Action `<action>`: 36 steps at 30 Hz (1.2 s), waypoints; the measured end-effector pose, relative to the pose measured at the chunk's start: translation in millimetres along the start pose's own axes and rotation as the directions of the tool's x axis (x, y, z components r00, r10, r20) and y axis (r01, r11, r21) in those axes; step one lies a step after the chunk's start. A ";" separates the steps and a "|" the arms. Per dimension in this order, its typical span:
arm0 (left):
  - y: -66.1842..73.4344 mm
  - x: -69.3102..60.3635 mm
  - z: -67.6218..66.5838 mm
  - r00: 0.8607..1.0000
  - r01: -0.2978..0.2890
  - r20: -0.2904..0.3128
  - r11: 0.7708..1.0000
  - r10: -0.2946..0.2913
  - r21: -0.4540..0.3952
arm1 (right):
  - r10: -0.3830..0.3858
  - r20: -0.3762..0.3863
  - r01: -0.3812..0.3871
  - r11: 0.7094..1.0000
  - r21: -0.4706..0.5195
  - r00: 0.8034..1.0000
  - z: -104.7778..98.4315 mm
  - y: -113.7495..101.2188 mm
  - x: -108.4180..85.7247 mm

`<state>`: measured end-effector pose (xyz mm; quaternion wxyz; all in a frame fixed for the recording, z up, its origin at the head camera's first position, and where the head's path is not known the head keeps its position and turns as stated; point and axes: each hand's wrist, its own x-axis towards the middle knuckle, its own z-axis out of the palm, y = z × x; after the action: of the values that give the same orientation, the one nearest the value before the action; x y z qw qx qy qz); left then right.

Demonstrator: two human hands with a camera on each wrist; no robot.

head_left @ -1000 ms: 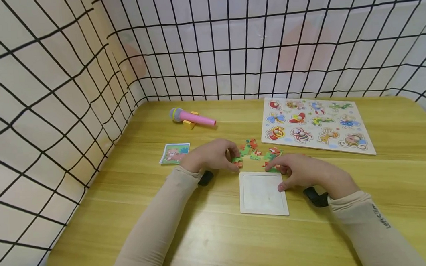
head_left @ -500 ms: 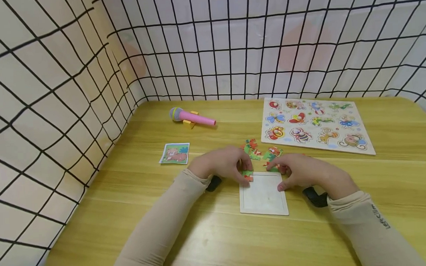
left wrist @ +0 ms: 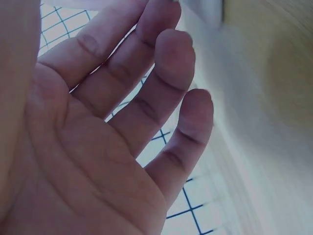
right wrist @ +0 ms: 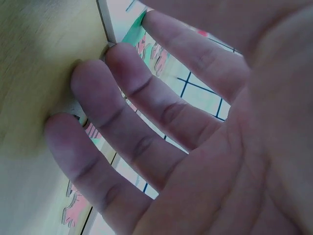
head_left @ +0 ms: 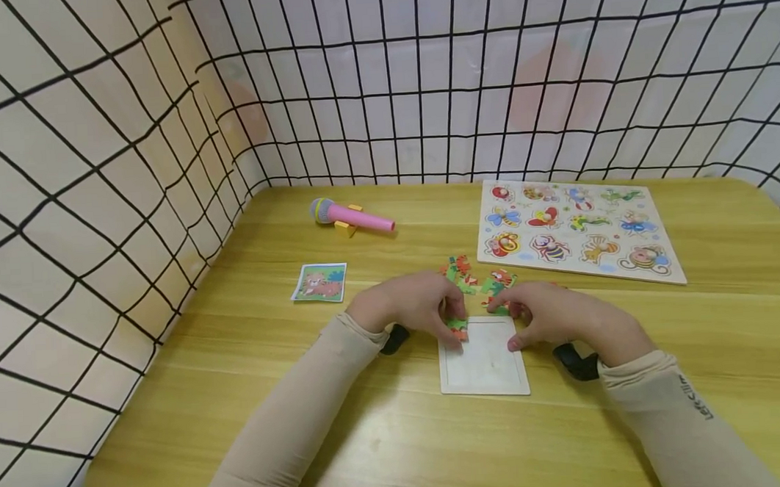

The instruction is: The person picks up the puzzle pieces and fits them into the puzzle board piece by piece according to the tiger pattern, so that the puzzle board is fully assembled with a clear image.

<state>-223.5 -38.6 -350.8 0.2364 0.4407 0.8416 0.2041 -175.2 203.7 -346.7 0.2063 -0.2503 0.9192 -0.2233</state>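
My left hand (head_left: pixel 426 304) pinches a green-and-orange jigsaw piece (head_left: pixel 458 328) between thumb and fingers, at the upper left corner of a white square puzzle tray (head_left: pixel 484 363). In the left wrist view its other fingers (left wrist: pixel 174 58) are loosely bent; the piece is out of sight there. My right hand (head_left: pixel 559 312) rests at the tray's right side, thumb by its edge and index finger at a loose jigsaw piece (head_left: pixel 499 310). Right wrist view: the fingers (right wrist: pixel 95 90) are relaxed against the table, with nothing gripped. Several more jigsaw pieces (head_left: pixel 468 280) lie just beyond the tray.
A small bear picture card (head_left: pixel 321 283) lies to the left. Behind it a pink toy microphone (head_left: pixel 362 217) rests on a yellow stand (head_left: pixel 345 228). An insect peg puzzle board (head_left: pixel 575 230) lies at the back right. Black netting (head_left: pixel 409 110) encloses the wooden table (head_left: pixel 368 450).
My left hand has carried the jigsaw piece right and toward me, from beside the loose pieces onto the tray's upper left corner. My right hand has hardly moved.
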 end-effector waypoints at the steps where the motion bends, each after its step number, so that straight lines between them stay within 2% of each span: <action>1: 0.9 -0.3 0.1 1.000 0.001 0.009 1.000 -0.001 0.009 | -0.003 0.001 0.003 1.000 0.000 1.000 0.0 0.2 0.3; 7: 5.0 -1.0 1.1 0.999 0.016 0.049 0.999 -0.018 0.040 | 0.004 0.012 -0.004 1.000 0.001 1.000 0.2 1.1 2.0; 13: 7.4 -0.8 0.1 0.999 0.025 0.045 0.998 -0.028 0.065 | 0.013 0.020 -0.013 1.000 0.004 1.000 -0.8 -0.6 1.8; 25: 5.8 1.2 1.8 1.000 0.014 0.016 0.998 -0.015 0.060 | -0.007 -0.001 0.007 1.000 0.012 1.000 0.2 0.4 0.4; 36: 2.4 0.9 3.2 0.998 -0.018 0.059 1.000 0.019 -0.014 | 0.012 0.008 -0.012 1.000 0.019 1.000 -0.1 -0.6 0.3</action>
<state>-220.5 -36.1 -352.3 0.2621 0.4529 0.8287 0.1988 -175.3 203.0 -346.4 0.2137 -0.2440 0.9176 -0.2297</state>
